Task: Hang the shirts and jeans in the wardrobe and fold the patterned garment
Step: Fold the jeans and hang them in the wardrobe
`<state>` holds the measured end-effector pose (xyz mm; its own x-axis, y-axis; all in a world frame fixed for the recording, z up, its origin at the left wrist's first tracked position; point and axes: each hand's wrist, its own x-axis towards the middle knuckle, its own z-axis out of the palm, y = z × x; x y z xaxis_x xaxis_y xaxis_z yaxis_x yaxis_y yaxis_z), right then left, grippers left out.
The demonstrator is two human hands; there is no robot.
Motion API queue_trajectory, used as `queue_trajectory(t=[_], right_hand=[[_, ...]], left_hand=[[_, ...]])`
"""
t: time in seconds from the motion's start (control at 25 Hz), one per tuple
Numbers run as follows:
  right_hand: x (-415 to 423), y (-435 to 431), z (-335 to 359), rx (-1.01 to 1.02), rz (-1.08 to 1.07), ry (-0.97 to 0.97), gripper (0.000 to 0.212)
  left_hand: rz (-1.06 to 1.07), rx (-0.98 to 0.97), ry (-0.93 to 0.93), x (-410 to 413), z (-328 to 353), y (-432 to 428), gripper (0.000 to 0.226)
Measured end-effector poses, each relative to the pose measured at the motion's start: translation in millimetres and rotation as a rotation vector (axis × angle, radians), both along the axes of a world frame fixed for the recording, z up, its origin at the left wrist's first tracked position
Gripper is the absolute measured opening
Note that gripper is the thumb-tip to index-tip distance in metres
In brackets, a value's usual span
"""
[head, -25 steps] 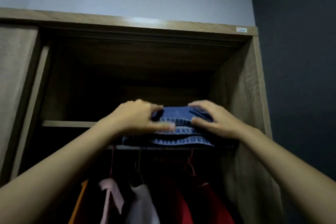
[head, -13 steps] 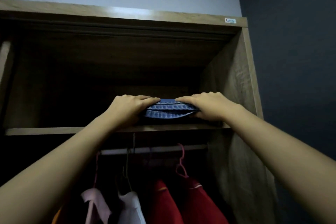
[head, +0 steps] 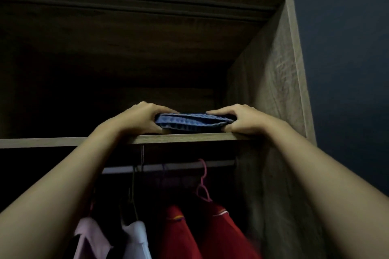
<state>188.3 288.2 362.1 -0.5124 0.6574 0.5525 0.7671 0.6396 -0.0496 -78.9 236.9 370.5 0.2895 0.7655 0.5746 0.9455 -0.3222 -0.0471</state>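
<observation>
We note the folded blue patterned garment lying on the upper shelf of the wardrobe, near its right wall. Our left hand grips its left end and our right hand its right end, fingers curled over the top. Below, red shirts hang from the rail.

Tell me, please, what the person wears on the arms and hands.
Nothing shows: both forearms are bare to the frame's edge, with no sleeve in view. The left hand and right hand show no glove, ring, watch or bracelet.
</observation>
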Motion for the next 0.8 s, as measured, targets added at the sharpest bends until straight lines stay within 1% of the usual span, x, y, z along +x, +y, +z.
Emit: queue_trajectory(t=[0.04,0.08,0.16,0.2,0.24,0.28,0.32,0.4,0.48,0.56,0.6,0.64,0.68,0.76,0.8], right_hand=[[0,-2,-2,-0.075,0.042,0.094,0.053],[-1,-2,-6,-0.088,0.057,0.166,0.054],[-4,0,-15,0.004,-0.010,0.219,0.059],[-6,-3,-20,0.093,-0.087,0.208,0.056],[-8,-7,-22,0.188,-0.154,0.198,0.050],[-9,-10,-23,0.256,-0.193,0.217,0.044],[-10,-12,-24,0.289,-0.222,0.259,0.039],[-13,-11,-24,0.320,-0.269,0.352,0.035],[-14,-10,-24,0.310,-0.289,0.397,0.035],[-13,-11,-24,0.293,-0.285,0.409,0.035],[-12,-11,-23,0.297,-0.276,0.400,0.035],[-11,-12,-24,0.306,-0.274,0.379,0.035],[-10,-11,-25,0.322,-0.279,0.354,0.036],[-9,-7,-26,0.395,-0.277,0.315,0.037],[-9,-7,-29,0.454,-0.258,0.311,0.037]], left_hand=[[-0.029,-0.095,-0.074,-1,0,-3,0.057],[-0.062,-0.138,-0.116,0,0,-6,0.059],[-0.103,-0.129,-0.161,1,-2,-4,0.074],[-0.083,-0.122,-0.177,2,-3,-3,0.072],[-0.043,-0.130,-0.176,4,-5,-3,0.064],[0.004,-0.154,-0.140,5,-5,-2,0.058],[0.052,-0.194,-0.082,7,-4,-2,0.057],[0.144,-0.279,0.011,8,3,-5,0.066],[0.188,-0.331,0.024,7,9,-4,0.078],[0.177,-0.356,0.022,9,4,-4,0.074],[0.160,-0.329,-0.018,11,0,-4,0.070],[0.156,-0.252,-0.055,13,-6,-4,0.068],[0.168,-0.118,-0.067,13,-12,-5,0.066],[0.165,0.289,-0.125,15,-22,-12,0.053],[0.108,0.472,-0.227,15,-28,-21,0.046]])
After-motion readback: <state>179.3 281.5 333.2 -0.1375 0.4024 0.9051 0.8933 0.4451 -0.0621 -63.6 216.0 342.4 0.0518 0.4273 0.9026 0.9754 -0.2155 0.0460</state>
